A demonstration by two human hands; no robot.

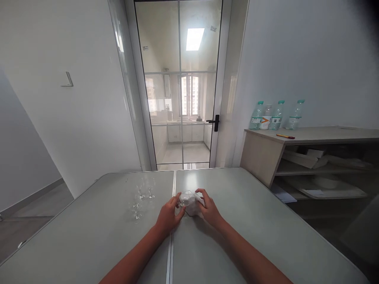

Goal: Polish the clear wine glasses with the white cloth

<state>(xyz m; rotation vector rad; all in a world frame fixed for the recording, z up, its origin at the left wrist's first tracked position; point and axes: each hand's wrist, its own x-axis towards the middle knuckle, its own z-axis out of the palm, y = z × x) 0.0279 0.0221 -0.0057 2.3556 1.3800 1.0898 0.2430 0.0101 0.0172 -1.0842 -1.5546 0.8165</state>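
Near the table's middle seam, my left hand (169, 213) is closed round one side of a clear glass (186, 197), which looks tipped on its side. Fingers of my right hand (208, 208) grip a thin white cloth or tissue (193, 208), pressed against the glass's right side. The cloth hangs down below the glass and partly hides it. Left of my hands, several clear stemmed glasses (142, 195) stand on the table; their outlines are faint against the pale top.
The grey-green table (237, 236) has a metal seam (169, 256) down its middle. Beyond it stands a glass door (180, 98) with a black handle (217, 123). At right, a shelf unit (263, 152) bears several plastic bottles (275, 118) and a yellow-handled brush (284, 136).
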